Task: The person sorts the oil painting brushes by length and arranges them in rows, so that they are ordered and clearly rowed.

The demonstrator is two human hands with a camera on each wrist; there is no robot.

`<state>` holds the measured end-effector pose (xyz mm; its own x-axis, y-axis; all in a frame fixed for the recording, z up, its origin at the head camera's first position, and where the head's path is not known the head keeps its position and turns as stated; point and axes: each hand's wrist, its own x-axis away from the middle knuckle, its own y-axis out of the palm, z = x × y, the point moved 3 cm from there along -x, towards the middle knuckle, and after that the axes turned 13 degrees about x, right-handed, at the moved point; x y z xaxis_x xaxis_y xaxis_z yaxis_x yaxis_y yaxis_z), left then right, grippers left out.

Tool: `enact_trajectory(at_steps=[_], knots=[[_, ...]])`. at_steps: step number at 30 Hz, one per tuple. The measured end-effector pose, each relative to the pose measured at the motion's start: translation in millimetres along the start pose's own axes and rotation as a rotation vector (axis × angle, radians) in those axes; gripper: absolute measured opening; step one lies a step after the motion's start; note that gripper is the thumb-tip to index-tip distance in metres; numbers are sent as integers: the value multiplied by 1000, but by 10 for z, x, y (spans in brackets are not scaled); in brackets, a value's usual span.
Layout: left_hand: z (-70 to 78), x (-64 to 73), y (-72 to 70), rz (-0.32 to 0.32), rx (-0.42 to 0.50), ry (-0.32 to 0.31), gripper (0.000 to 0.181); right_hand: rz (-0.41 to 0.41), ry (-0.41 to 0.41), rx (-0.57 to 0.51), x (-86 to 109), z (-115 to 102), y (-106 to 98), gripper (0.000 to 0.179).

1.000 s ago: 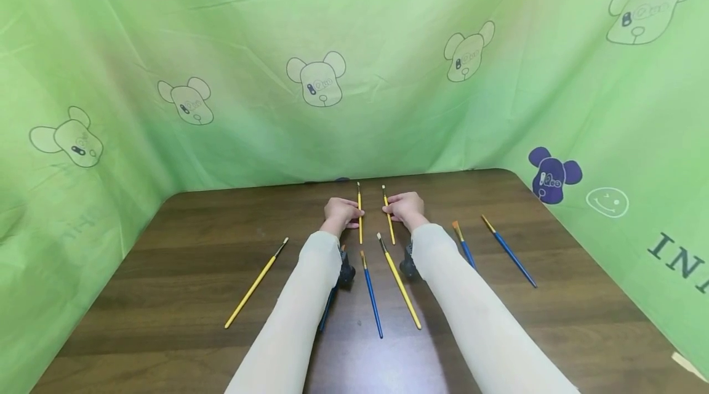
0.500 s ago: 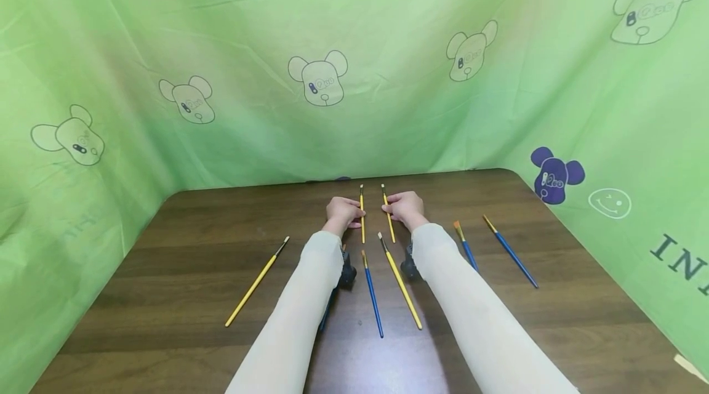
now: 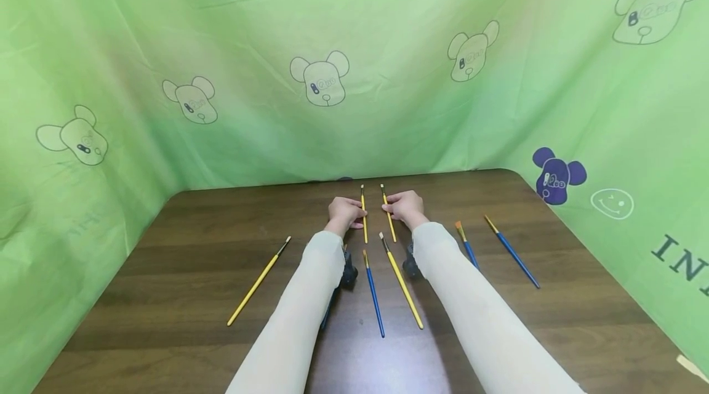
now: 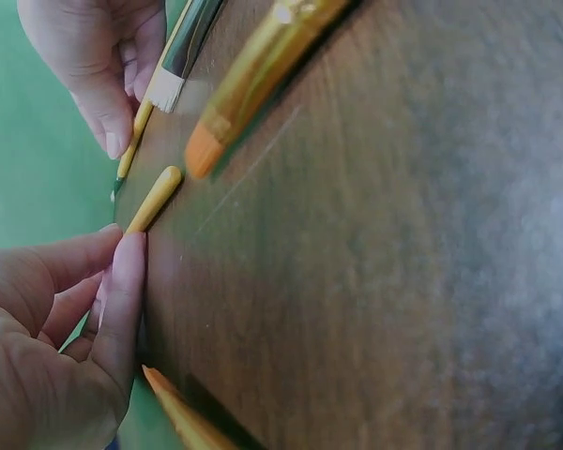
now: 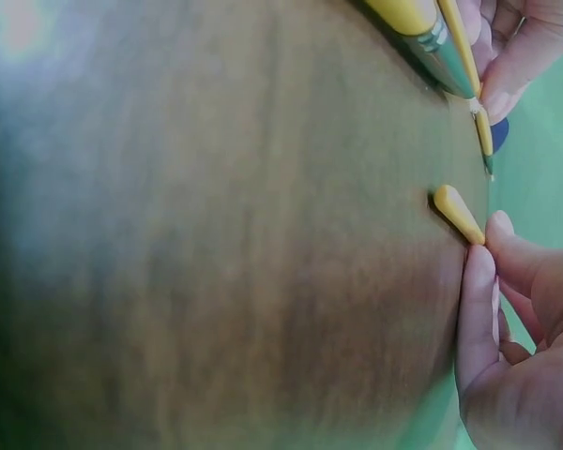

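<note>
Near the back of the table, my left hand pinches a yellow paintbrush between thumb and fingers, its pale bristles toward the green cloth. Opposite it, my right hand pinches a second yellow paintbrush. The two brushes stand a small gap apart, tips slightly closer than handle ends. In the left wrist view the rounded handle end sticks out from the left thumb and fingertips. The right wrist view shows the other handle end beyond the right fingertips.
Nearer me on the brown table lie a yellow paintbrush and a blue paintbrush. Another yellow paintbrush lies left. Two blue paintbrushes, one broad and one slim, lie right. The left forearm partly hides a blue brush.
The left hand's yellow paintbrush has shifted slightly right and its handle end has swung toward the right. The right hand's brush has barely moved. The head view has turned a little.
</note>
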<state>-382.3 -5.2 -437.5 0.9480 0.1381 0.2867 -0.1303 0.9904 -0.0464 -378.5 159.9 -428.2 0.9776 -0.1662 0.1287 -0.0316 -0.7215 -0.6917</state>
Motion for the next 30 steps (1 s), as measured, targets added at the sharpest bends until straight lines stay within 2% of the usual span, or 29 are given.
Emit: enact_trajectory(at_steps=[8,22,27,30], knots=[[-12,3,-4,-8,-5,15,24,2,-6,-10,-4,12,13,33],[30,17,4,-7,-18,-5,21,0,-5,-31,-11,7,-1,33],[33,38,-16,-35,-6,-2,23,-11,-9,-49,-4,13,5,34],[32,63,-36,-79,18,2,24,-18,-19,-72,8,24,-2,35]])
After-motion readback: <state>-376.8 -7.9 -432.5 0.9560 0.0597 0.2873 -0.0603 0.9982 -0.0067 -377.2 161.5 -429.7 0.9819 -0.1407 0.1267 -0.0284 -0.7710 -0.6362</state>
